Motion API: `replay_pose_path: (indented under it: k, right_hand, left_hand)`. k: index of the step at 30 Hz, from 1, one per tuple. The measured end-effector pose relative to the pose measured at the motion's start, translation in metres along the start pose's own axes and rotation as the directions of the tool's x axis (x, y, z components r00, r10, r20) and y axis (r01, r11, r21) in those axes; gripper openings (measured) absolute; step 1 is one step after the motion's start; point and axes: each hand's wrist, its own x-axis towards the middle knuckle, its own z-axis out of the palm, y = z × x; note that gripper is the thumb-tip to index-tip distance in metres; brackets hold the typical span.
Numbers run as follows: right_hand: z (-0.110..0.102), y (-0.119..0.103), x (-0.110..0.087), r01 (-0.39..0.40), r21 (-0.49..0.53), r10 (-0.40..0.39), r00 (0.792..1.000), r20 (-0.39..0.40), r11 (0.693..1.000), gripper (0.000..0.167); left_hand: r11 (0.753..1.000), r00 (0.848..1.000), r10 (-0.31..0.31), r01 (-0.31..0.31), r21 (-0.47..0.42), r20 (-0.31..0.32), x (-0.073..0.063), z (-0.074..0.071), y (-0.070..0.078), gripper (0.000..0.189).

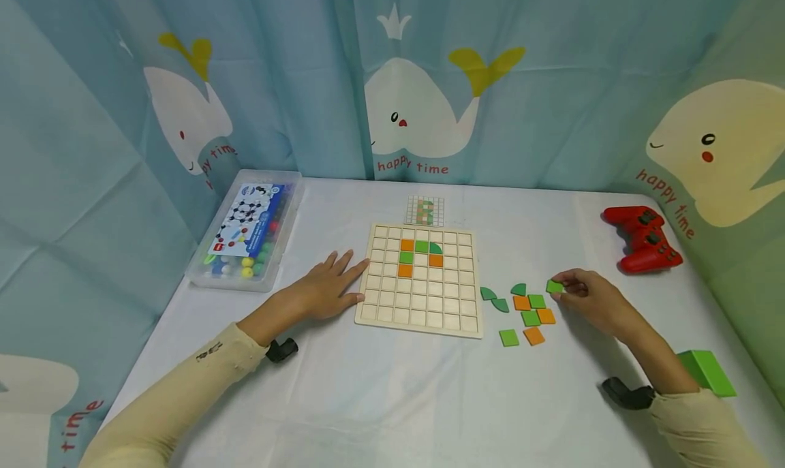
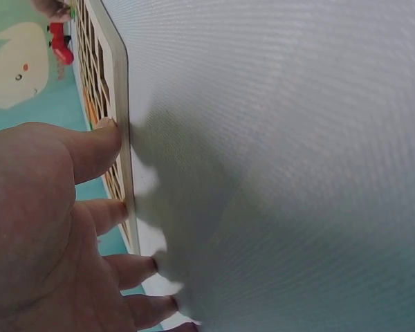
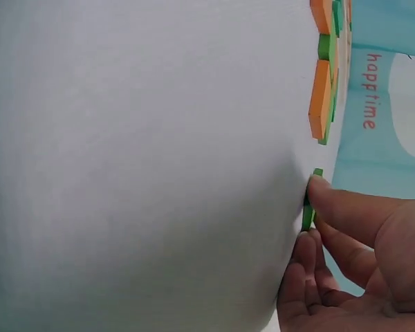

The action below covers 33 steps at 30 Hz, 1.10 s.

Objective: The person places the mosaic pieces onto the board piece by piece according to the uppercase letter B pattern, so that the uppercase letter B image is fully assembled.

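A wooden grid board (image 1: pixel 418 304) lies mid-table, bearing several orange and light green square tiles and one dark green quarter-circle tile (image 1: pixel 435 248). My left hand (image 1: pixel 325 287) rests with fingers spread at the board's left edge; its thumb (image 2: pixel 100 149) touches the rim in the left wrist view. To the right of the board, my right hand (image 1: pixel 591 301) pinches a light green square tile (image 1: pixel 555 287) between thumb and fingertips, close to the tabletop. Beside it lie loose orange squares (image 1: pixel 533 336), green squares (image 1: pixel 509 338) and dark green quarter-circles (image 1: pixel 500 305).
A small printed pattern card (image 1: pixel 426 211) lies behind the board. At the back left sits a clear plastic case (image 1: pixel 272 246) of coloured balls. A red game controller (image 1: pixel 642 239) and a green block (image 1: pixel 708 372) are on the right. Curtains (image 1: pixel 319 80) enclose the table.
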Motion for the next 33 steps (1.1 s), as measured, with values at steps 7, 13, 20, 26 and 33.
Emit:
replay_pose_path:
  k: [7, 13, 20, 26, 33]
  right_hand:
    - [0.0, -0.015, 0.004, 0.05, -0.04, -0.052, 0.997, -0.048, 0.998, 0.039]
    - [0.004, -0.051, 0.016, 0.117, -0.007, -0.117, 0.992, -0.055, 0.993, 0.037]
    - [0.032, -0.107, 0.036, 0.242, 0.02, -0.242, 0.97, 0.013, 0.97, 0.031]
    - [0.062, -0.145, 0.052, 0.354, 0.05, -0.357, 0.932, 0.064, 0.934, 0.028]
    - [0.088, -0.17, 0.066, 0.425, 0.036, -0.427, 0.901, 0.081, 0.904, 0.026]
  left_hand:
    - [1.0, 1.0, -0.001, 0.001, 0.003, 0.0, -0.001, 0.001, -0.001, 0.074]
    - [1.0, 1.0, 0.001, -0.001, 0.0, 0.003, 0.0, 0.001, -0.002, 0.073]
    - [1.0, 1.0, 0.003, -0.003, 0.003, 0.001, 0.0, 0.001, -0.002, 0.073]
    - [1.0, 1.0, -0.001, 0.001, -0.005, 0.001, 0.0, 0.0, 0.0, 0.073]
    - [1.0, 1.0, 0.006, -0.006, 0.002, -0.009, 0.001, 0.0, -0.001, 0.073]
